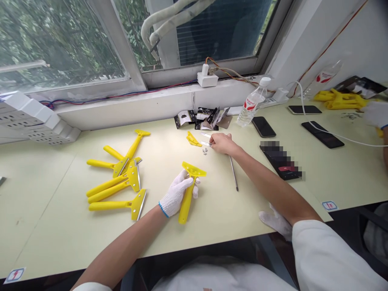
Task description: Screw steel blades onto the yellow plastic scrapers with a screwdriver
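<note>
My left hand point(178, 192), in a white knit glove, is wrapped round the handle of a yellow scraper point(187, 198); no blade shows on its head. My bare right hand point(222, 144) has its fingers pinched at the end of a small metal blade point(205, 143). Another blade point(206, 134) lies just behind that one. Small screws point(205, 151) sit in a loose group in front of the fingertips, and yellow plastic head pieces point(193, 139) lie to their left. A screwdriver point(233, 173) lies under my right wrist, its far end partly hidden.
Several yellow scrapers with blades point(133, 178) lie at the left. Black packaging cards point(206, 118), a water bottle point(251, 103) and phones point(264, 127) stand or lie behind and right. A white glove point(274, 221) rests by the front edge. Another person's gloved hand point(376, 114) shows far right.
</note>
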`<state>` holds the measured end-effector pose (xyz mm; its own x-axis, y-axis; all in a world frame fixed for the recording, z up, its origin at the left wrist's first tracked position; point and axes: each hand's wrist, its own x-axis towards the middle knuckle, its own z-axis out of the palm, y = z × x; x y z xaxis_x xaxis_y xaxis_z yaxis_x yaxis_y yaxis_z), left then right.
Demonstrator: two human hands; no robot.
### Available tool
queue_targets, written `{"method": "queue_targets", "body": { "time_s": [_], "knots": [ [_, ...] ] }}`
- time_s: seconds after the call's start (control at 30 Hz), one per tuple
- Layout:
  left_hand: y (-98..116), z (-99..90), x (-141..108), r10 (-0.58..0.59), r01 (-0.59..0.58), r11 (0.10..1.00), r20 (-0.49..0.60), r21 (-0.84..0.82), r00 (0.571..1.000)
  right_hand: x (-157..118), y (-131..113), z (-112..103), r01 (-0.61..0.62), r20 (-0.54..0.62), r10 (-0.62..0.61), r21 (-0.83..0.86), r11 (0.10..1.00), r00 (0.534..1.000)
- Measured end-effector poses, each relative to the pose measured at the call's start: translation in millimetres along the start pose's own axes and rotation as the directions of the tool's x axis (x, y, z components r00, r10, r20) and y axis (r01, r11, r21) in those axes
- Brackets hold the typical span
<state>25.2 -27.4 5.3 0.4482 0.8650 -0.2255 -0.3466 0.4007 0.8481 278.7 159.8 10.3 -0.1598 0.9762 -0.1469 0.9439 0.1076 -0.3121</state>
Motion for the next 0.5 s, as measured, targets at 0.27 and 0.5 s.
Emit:
{"method": "queue_targets", "body": {
  "time_s": [0.27,0.5],
  "knots": [
    [-2,-1.0,1,-0.001,0.001,1.000,-0.012,-0.019,1.000,-9,-5,-12,0.046,0.150,-0.040,-0.036,0.998,0.988],
    [-4,-2.0,1,0.031,-0.028,0.999,-0.078,0.028,0.996,-35,-29,-38,0.194,0.147,-0.255,0.337,0.921,0.956]
  ]
}}
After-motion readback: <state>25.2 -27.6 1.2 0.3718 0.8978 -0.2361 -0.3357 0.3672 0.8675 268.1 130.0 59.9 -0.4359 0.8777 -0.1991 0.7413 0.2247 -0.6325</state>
